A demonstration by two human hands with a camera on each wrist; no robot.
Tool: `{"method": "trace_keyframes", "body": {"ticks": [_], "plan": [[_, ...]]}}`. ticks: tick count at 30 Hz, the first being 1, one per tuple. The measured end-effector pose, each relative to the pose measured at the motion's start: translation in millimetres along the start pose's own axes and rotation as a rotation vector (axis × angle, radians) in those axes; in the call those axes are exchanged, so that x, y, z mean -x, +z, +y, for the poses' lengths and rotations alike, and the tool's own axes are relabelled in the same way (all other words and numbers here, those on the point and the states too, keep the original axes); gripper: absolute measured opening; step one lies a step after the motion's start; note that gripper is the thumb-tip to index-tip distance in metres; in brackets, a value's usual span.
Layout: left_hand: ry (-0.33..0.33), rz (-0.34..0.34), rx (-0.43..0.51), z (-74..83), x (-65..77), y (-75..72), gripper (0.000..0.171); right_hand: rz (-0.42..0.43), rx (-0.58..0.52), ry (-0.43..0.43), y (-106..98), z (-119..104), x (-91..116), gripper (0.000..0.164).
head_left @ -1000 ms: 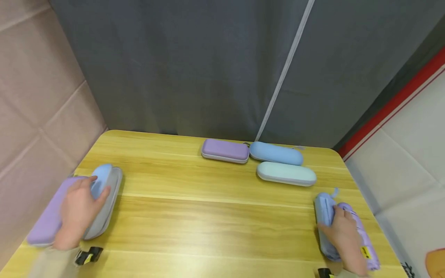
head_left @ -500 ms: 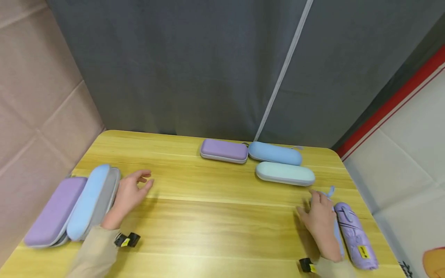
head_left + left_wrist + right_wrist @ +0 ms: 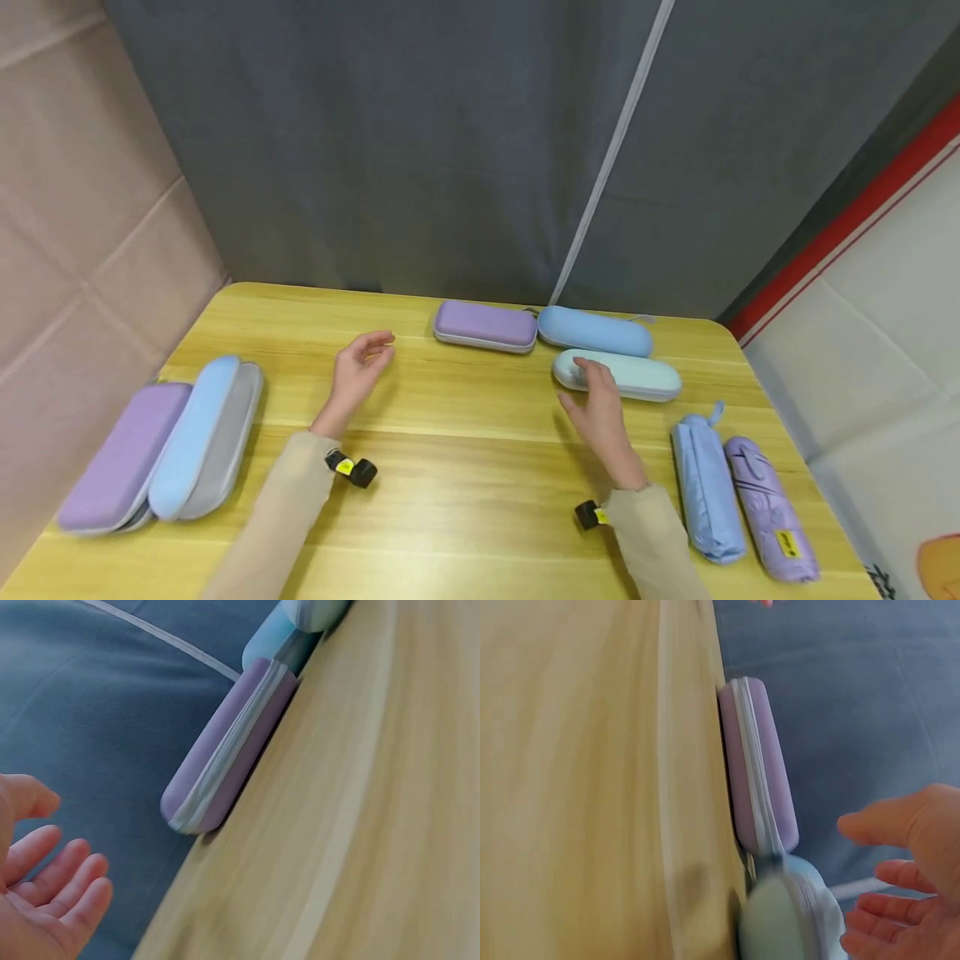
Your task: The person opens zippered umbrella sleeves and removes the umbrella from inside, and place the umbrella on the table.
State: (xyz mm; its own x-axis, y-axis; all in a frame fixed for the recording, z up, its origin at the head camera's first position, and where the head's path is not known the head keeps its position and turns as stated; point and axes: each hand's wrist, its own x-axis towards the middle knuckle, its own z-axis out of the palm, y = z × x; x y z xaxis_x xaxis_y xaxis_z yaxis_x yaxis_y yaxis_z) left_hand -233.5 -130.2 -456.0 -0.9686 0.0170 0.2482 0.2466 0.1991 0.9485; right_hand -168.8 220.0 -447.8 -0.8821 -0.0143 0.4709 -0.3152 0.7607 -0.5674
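My left hand (image 3: 360,379) hovers over the middle left of the table, fingers loosely bent and holding nothing. Nearest to it is a purple zip case (image 3: 486,325) at the back edge, which the left wrist view also shows. My right hand (image 3: 602,417) is in front of a mint zip case (image 3: 637,377), its fingertips overlapping the case in the head view. Its fingers are relaxed and grip nothing; whether they touch the case I cannot tell. Behind the mint case lies a blue zip case (image 3: 596,329), end to end with the purple one.
At the left edge lie another purple case (image 3: 127,454) and a light blue and grey case (image 3: 202,442), side by side. A folded blue umbrella (image 3: 708,492) and a folded purple umbrella (image 3: 772,512) lie at the right. A dark curtain (image 3: 390,150) hangs behind the table.
My left hand has left the cases at the left and moved right and back. My right hand has left the umbrellas and moved left toward the mint case. The cases and umbrellas stay put.
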Motion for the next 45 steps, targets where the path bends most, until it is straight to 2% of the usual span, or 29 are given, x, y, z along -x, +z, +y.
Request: {"method": "trace_keyframes", "body": {"ticks": [5,8,13,16,20,24,28,32,33,36,41,45], "plan": [[-0.081,0.028,0.132,-4.1,-20.6,25.5,0.041,-0.052,-0.096,0.022,23.5,-7.2,-24.9,0.056],[-0.088,0.031,0.152,-4.1,-30.7,39.5,0.042,-0.058,-0.145,0.016,37.8,-12.0,-38.3,0.057],[-0.162,0.040,0.129,-11.8,-51.2,56.0,0.046,-0.017,-0.193,0.019,60.6,-19.6,-54.5,0.059],[-0.208,0.006,0.107,-19.6,-64.2,61.7,0.050,0.020,-0.201,0.082,72.0,-19.6,-59.9,0.059],[-0.221,-0.045,0.074,-23.8,-73.4,68.5,0.051,0.069,-0.197,0.198,85.7,-15.2,-64.9,0.059],[-0.238,-0.064,0.047,-27.1,-74.9,74.2,0.048,0.081,-0.229,0.287,94.9,-13.6,-67.5,0.057],[-0.248,-0.045,0.057,-28.8,-72.5,79.2,0.044,0.094,-0.251,0.321,98.4,-12.6,-68.5,0.056],[-0.238,-0.021,0.080,-29.9,-68.7,81.3,0.042,0.162,-0.267,0.340,100.5,-8.6,-68.5,0.052],[-0.215,-0.010,0.091,-29.9,-66.9,80.6,0.041,0.177,-0.272,0.349,100.7,-7.6,-68.3,0.051],[-0.211,-0.018,0.091,-30.3,-63.5,77.2,0.040,0.207,-0.295,0.360,100.3,-6.4,-66.6,0.047],[-0.253,-0.044,0.032,-28.8,-56.4,67.9,0.043,0.197,-0.289,0.308,98.6,-9.5,-60.8,0.041],[-0.279,-0.074,-0.007,-25.6,-46.1,60.7,0.044,0.192,-0.281,0.312,96.8,-15.0,-53.9,0.040]]}}
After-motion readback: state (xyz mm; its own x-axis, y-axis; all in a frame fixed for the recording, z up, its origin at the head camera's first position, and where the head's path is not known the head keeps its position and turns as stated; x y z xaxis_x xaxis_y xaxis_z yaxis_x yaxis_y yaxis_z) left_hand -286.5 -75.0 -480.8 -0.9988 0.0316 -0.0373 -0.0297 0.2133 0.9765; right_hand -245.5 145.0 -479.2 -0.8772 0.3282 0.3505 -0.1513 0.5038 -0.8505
